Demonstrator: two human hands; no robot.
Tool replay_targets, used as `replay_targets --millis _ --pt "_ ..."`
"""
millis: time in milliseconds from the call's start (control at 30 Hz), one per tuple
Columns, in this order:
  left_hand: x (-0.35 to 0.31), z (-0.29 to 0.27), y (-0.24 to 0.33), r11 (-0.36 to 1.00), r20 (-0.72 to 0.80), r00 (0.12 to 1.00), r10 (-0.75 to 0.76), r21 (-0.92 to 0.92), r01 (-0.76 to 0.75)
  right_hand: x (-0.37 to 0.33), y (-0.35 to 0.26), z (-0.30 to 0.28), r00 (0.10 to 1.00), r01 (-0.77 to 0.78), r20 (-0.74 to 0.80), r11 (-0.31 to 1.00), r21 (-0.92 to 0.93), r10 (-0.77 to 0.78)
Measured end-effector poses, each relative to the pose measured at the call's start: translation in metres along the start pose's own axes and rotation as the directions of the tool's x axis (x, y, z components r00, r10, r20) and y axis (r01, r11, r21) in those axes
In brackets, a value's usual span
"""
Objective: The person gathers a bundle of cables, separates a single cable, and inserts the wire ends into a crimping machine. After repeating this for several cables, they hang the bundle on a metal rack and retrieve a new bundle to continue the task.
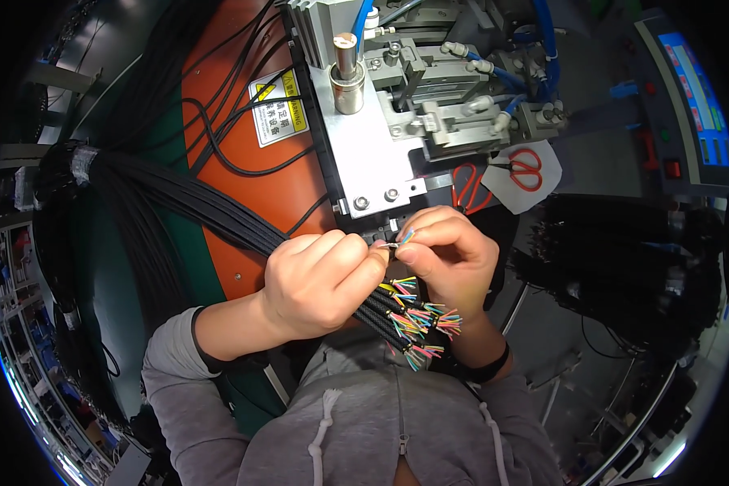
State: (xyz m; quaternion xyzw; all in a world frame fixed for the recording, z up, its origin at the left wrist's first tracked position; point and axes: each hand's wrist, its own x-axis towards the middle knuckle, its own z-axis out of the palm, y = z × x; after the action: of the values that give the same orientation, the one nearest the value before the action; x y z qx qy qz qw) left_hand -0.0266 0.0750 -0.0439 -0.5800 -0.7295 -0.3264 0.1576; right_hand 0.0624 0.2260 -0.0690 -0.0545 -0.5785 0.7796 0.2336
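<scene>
My left hand (320, 283) is closed in a pinch near the end of one cable, just in front of the machine's metal plate (368, 154). Facing it, my right hand (455, 255) pinches the thin coloured wires (407, 236) of that same end between thumb and fingertips. A thick bundle of black braided cables (211, 212) comes from the left and passes beneath my left hand. Below my hands its stripped ends fan out into several tufts of coloured wires (413, 320). The fingers partly cover the pinched cable end.
Beyond my hands stands a machine with a metal post (347, 81), pneumatic cylinders and blue hoses. Red-handled scissors (526, 172) lie on white paper (522, 193), with another red-handled pair (470, 193) beside them. More black cables (624, 275) hang at right, below a lit screen (692, 97).
</scene>
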Motion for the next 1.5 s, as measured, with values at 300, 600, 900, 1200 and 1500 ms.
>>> replay_targets --millis 300,600,900,1200,1500 --pt "-0.003 0.006 -0.001 0.999 -0.028 0.999 -0.032 -0.038 0.031 0.001 -0.005 -0.006 0.995 -0.097 -0.031 0.993 -0.062 0.095" --pt "0.001 0.002 0.001 0.999 0.045 0.998 -0.04 0.021 0.039 0.009 -0.018 -0.013 0.98 0.175 0.177 0.841 -0.512 -0.095" --pt "-0.005 0.004 0.006 0.984 0.104 0.995 -0.003 0.176 -0.016 0.004 -0.008 -0.038 0.876 -0.453 0.143 0.888 -0.085 0.46" --pt "-0.007 0.008 0.004 0.985 0.113 0.992 0.047 0.159 -0.065 0.009 -0.003 -0.043 0.9 -0.366 0.167 0.907 -0.21 0.402" --pt "-0.01 0.011 0.003 0.985 0.164 0.986 0.032 0.165 -0.059 0.011 -0.004 -0.034 0.952 -0.213 0.129 0.902 -0.375 0.279"
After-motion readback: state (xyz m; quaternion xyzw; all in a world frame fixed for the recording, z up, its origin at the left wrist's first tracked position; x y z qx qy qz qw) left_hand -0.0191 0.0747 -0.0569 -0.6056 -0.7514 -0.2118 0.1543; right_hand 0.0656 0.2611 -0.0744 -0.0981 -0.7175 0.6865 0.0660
